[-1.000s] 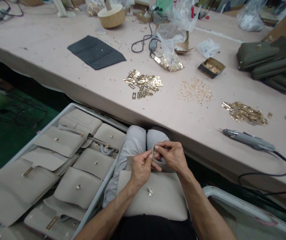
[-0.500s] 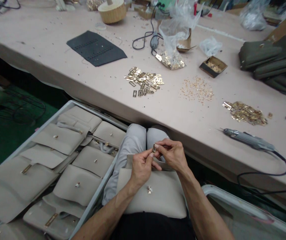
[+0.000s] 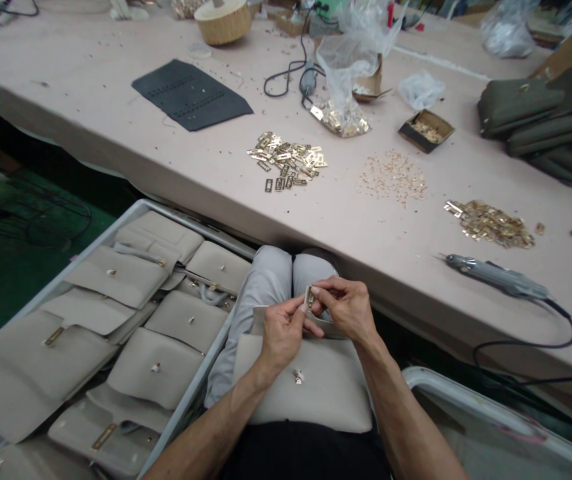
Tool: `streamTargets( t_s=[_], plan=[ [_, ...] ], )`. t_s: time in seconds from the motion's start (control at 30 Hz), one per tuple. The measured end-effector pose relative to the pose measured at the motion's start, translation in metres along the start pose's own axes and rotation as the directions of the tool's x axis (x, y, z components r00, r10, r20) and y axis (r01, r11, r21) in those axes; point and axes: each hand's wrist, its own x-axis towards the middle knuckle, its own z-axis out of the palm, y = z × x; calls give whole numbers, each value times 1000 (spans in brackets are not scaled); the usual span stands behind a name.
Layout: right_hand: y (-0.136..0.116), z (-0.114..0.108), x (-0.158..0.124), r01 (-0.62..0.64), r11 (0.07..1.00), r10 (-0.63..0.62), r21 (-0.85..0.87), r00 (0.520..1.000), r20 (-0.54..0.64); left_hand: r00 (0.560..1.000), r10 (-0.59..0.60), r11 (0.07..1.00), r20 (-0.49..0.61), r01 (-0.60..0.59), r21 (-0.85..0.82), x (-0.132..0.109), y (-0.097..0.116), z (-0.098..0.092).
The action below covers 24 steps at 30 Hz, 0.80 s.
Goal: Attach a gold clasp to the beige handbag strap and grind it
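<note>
A beige handbag (image 3: 323,390) lies across my lap, with a small metal turn-lock (image 3: 298,377) on its front. Above it, my left hand (image 3: 283,333) is closed, thumb and fingers pinching the narrow end of the bag's flap. Opposite, the fingers of my right hand (image 3: 345,308) close on a small gold frame plate (image 3: 310,297) at that flap end. Both sets of fingertips nearly meet there and partly hide the plate, so how it sits on the leather is hard to see.
Left of my legs, a crate (image 3: 193,393) holds several beige bags. On the table lie gold frame plates (image 3: 286,160), tiny screws (image 3: 393,175), more gold plates (image 3: 496,223), an electric screwdriver (image 3: 496,277) with a trailing cord, a black sheet (image 3: 191,93) and dark bags (image 3: 521,110).
The gold plate between my fingers has tilted so that more of its face shows. Both hands keep almost the same place above the bag.
</note>
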Motion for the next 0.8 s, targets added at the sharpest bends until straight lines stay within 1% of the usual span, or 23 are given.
streamTargets(
  t_s=[0.07,0.23,0.4,0.5,0.6,0.67,0.8],
  plan=[
    [0,1,-1,-2,1000,2,-12,1000,-18,1000,-15,1000,1,15,-17,0,-2,0],
    [1,2,-2,-12,1000,11,-20,1000,-19,1000,-18,1000,6,18,-18,-1,-4,-1],
    [0,3,-2,31,999,-31,-6,999,11,1000,12,1000,-2,-12,13,-1,-4,-1],
    [2,2,-2,85,996,-86,-30,996,-8,1000,18,1000,-19,-18,15,-2,-4,1],
    [7,1,-3,162,979,-167,-124,985,-30,999,24,1000,-36,-25,-13,-3,-3,3],
    [9,-1,-3,199,964,-205,-177,979,-18,999,20,999,-42,-22,-35,-3,-2,4],
    [9,-3,-3,251,942,-254,-224,967,16,999,11,996,-51,-15,-83,-3,-1,6]
  ],
)
